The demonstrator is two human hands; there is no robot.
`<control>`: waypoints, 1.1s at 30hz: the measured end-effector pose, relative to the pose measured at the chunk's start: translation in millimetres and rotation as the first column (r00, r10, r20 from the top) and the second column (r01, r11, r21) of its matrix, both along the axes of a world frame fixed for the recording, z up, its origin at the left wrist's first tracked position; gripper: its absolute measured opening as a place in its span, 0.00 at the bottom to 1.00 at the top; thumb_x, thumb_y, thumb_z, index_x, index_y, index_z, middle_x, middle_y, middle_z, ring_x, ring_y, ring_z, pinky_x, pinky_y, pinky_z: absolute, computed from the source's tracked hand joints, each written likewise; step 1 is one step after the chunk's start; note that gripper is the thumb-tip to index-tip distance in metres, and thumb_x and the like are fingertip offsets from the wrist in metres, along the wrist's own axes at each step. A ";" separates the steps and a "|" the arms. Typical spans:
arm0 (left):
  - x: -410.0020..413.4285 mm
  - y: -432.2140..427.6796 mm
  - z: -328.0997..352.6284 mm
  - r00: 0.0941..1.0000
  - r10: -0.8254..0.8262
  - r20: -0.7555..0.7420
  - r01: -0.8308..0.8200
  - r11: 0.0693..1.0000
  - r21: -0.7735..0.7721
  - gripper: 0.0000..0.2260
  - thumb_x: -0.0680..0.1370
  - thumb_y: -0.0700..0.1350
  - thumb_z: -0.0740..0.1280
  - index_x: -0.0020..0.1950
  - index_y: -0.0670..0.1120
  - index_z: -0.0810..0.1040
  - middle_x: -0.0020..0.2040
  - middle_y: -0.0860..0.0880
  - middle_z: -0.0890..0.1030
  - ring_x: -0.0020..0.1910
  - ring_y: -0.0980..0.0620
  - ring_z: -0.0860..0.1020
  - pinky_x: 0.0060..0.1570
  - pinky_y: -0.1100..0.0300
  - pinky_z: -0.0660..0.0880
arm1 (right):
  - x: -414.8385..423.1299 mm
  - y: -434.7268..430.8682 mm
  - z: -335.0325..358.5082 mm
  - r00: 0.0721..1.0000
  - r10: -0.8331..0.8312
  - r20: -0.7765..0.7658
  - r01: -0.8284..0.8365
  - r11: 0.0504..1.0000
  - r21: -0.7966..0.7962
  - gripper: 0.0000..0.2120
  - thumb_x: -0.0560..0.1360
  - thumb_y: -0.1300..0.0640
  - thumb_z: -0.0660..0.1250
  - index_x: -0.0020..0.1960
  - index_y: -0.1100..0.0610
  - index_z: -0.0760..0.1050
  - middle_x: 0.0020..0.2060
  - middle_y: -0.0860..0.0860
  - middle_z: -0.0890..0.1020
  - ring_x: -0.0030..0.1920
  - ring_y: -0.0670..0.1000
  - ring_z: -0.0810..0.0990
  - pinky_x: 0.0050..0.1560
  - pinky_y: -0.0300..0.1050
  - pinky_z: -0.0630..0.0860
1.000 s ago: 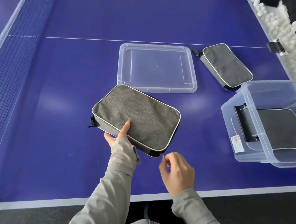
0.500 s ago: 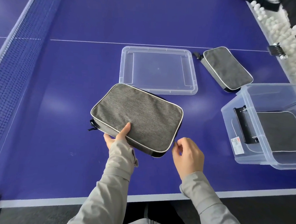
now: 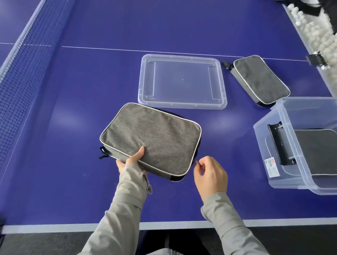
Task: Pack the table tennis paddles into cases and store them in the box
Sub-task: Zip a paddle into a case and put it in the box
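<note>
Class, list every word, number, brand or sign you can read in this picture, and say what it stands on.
Sticker on the front wall of the clear box: print too small and blurred to read; only a red mark at its top shows.
No lettering shows on anything else in view.

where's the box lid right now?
Head view: the clear lid lies flat on the blue table, around centre, just past the near grey case, with a second grey case to its right.
</note>
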State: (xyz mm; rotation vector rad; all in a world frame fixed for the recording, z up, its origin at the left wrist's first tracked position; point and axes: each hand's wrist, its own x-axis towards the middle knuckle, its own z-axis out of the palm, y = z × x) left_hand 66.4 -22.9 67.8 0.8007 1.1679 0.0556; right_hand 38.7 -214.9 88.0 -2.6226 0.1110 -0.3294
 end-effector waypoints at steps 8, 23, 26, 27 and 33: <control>-9.9 7.1 -24.9 0.996 -0.066 -0.052 0.069 0.996 0.057 0.20 0.64 0.40 0.78 0.48 0.52 0.71 0.48 0.47 0.80 0.44 0.46 0.81 0.40 0.54 0.78 | -21.5 0.2 -25.1 0.991 0.093 -0.096 -0.100 0.992 -0.073 0.13 0.64 0.65 0.77 0.31 0.60 0.71 0.25 0.51 0.74 0.25 0.54 0.73 0.20 0.41 0.66; -60.3 17.7 -37.7 0.778 -0.471 -0.416 0.597 0.347 0.724 0.33 0.67 0.54 0.76 0.68 0.50 0.67 0.63 0.47 0.69 0.60 0.44 0.71 0.54 0.50 0.72 | -49.7 17.4 -70.8 0.944 0.147 -0.296 -0.152 0.988 0.007 0.08 0.69 0.62 0.73 0.36 0.60 0.74 0.30 0.51 0.77 0.32 0.56 0.77 0.26 0.44 0.67; -64.1 -11.9 -29.7 0.641 -0.601 -0.477 0.519 -0.118 0.847 0.31 0.67 0.57 0.74 0.69 0.54 0.71 0.68 0.47 0.69 0.68 0.44 0.66 0.63 0.46 0.63 | -53.0 19.8 -75.2 0.956 0.130 -0.264 -0.127 0.992 0.027 0.10 0.66 0.63 0.75 0.34 0.59 0.73 0.28 0.50 0.76 0.29 0.54 0.76 0.23 0.43 0.68; -61.5 -23.3 -29.5 0.587 -0.634 -0.503 0.508 -0.196 0.839 0.31 0.68 0.58 0.73 0.69 0.55 0.70 0.71 0.47 0.68 0.71 0.44 0.64 0.66 0.46 0.60 | -54.1 20.5 -74.9 0.959 0.123 -0.256 -0.120 0.992 0.029 0.11 0.65 0.64 0.76 0.34 0.59 0.73 0.27 0.49 0.76 0.28 0.53 0.76 0.21 0.42 0.67; -39.4 -56.0 -52.2 0.366 -0.638 -0.678 0.622 -0.375 0.688 0.32 0.71 0.68 0.62 0.74 0.62 0.59 0.78 0.51 0.51 0.77 0.47 0.44 0.72 0.45 0.42 | -56.2 14.2 -82.5 0.973 0.116 -0.198 -0.116 0.993 0.012 0.11 0.64 0.61 0.78 0.34 0.58 0.75 0.27 0.49 0.76 0.27 0.51 0.76 0.19 0.39 0.69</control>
